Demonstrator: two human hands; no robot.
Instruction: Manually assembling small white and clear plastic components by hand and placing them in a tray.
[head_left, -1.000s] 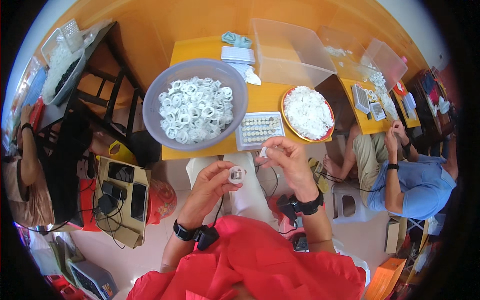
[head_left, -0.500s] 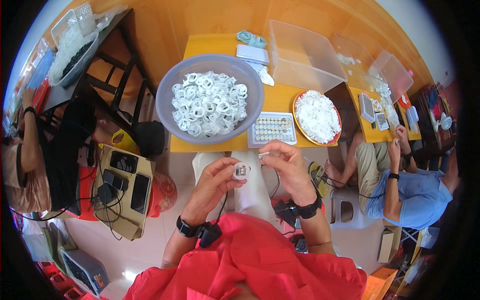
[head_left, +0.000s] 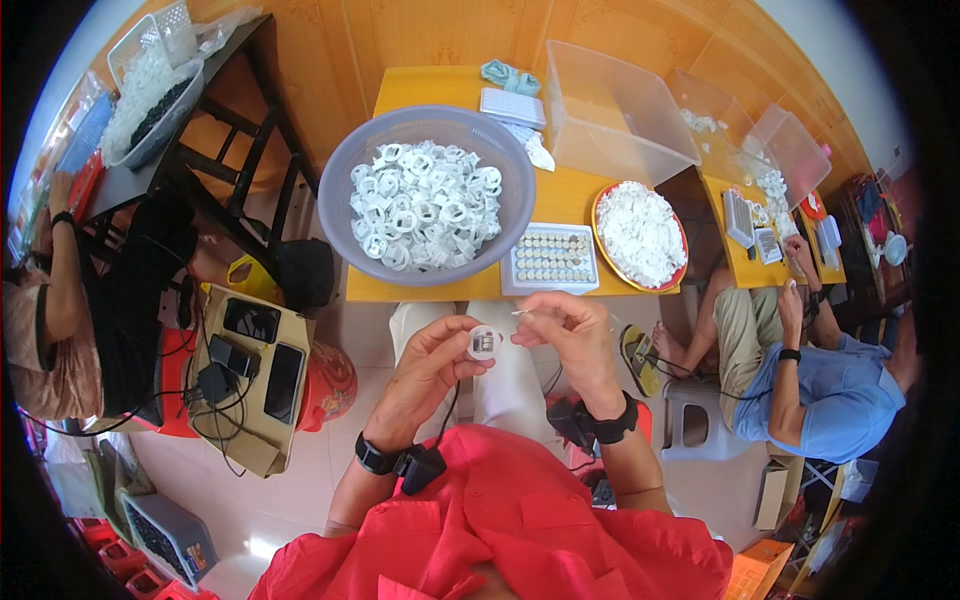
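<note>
My left hand (head_left: 437,357) grips a small round white plastic housing (head_left: 483,344) between thumb and fingers. Silvery parts show inside the housing's opening. Just right of it, my right hand (head_left: 572,338) pinches a tiny white piece (head_left: 520,312), whose exact kind is too small to make out. Both hands are held over my lap, below the table's front edge, and the two pieces are apart. Beyond my right hand, a white tray (head_left: 508,287) holds rows of small round silvery button cells (head_left: 552,253).
On the yellow table (head_left: 390,291) stand a grey basin (head_left: 333,205) of similar white housings, a red-rimmed plate (head_left: 684,262) heaped with small white pieces and a clear bin (head_left: 620,110). A cardboard box (head_left: 240,420) with phones lies left. One person sits on each side.
My right hand has turned slightly, tilting the tiny white piece, and its fingers sit a little lower. My left hand keeps the round housing nearly still. The view has shifted slightly.
</note>
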